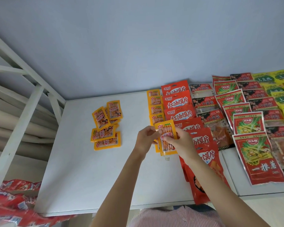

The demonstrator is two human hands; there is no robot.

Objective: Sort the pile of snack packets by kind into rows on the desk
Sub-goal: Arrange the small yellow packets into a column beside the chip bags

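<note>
Along the desk's (82,177) far right edge, five rows look sorted, while both hands, left (146,139) and right (179,141), pinch an orange packet (166,136) above the unfinished orange row (155,105), with a loose orange pile (106,125) left mid-desk.

Red packets (179,102): 红油馍片; near-right packet (259,159): 一根葱.

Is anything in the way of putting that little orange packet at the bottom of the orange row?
Nothing visible blocks it. Both hands, left hand and right hand, hold the orange packet right over the near end of the orange row.
</note>
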